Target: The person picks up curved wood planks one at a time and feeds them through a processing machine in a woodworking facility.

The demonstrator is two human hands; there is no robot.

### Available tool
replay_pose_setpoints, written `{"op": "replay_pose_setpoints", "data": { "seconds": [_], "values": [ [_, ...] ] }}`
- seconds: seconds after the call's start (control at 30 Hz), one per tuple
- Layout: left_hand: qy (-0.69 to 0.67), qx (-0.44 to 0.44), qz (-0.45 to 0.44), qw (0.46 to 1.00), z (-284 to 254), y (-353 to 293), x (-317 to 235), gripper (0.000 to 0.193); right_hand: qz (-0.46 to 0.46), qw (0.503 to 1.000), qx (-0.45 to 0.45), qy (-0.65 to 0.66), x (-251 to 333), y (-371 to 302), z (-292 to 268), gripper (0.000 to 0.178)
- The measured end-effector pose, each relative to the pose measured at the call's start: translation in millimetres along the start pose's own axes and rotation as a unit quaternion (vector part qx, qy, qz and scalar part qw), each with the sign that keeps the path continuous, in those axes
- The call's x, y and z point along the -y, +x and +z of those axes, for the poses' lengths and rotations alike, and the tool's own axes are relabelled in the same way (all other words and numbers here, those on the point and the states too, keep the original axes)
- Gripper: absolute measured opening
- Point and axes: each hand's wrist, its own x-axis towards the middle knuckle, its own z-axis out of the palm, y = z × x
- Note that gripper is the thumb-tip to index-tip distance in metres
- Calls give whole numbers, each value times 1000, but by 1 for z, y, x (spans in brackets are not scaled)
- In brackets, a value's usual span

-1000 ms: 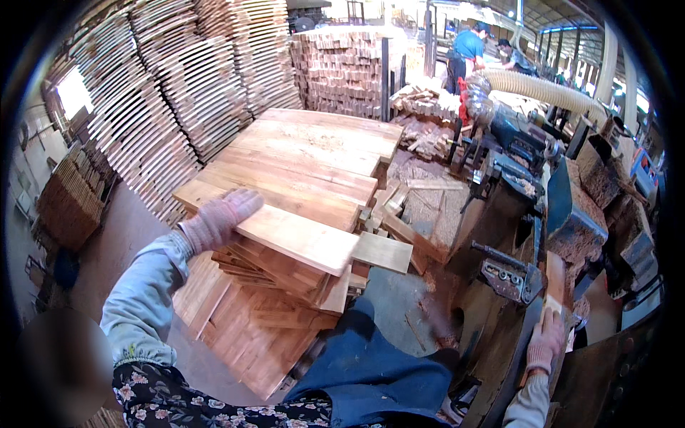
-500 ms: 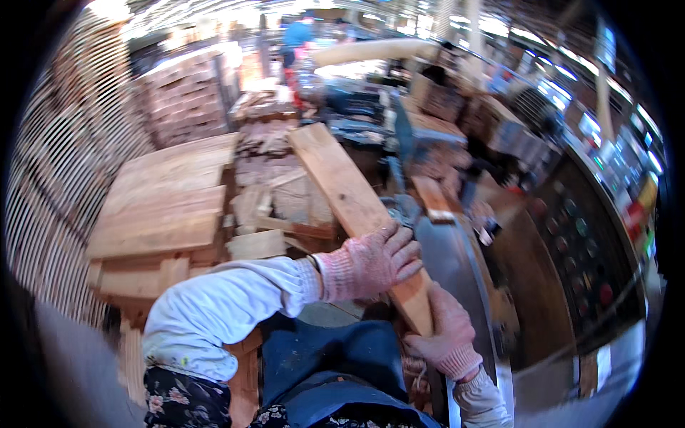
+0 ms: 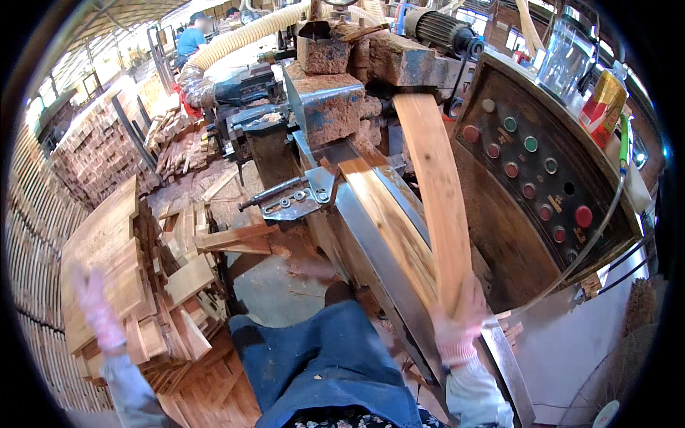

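On the sawdusty steel machine bed (image 3: 371, 246), boards (image 3: 389, 221) lie lengthwise.

My one head camera looks steeply down, close over my lap, facing the saw bench (image 3: 385, 264); its control panel (image 3: 542, 171) sits right of it, plank stacks (image 3: 107, 250) left.

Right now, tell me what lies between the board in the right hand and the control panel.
Head view: nothing lies between board and control panel, only the machine's rusty side wall.
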Motion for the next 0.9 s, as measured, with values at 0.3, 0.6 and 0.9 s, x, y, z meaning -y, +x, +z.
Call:
{"op": "replay_pose_setpoints", "data": {
  "seconds": [0.3, 0.6, 0.9],
  "values": [
    [-273, -342, -472, 765, -108, -95, 149, 47, -35, 993, -48, 100, 70, 178, 160, 97],
    [-316, -342, -464, 754, -142, -91, 201, 35, -44, 990, 133, 5, 17, 25, 15, 91],
    [-363, -353, -461, 729, -89, -28, 206, 42, -239, 961, 137, -5, 14, 46, 2, 32]
  ]
}}
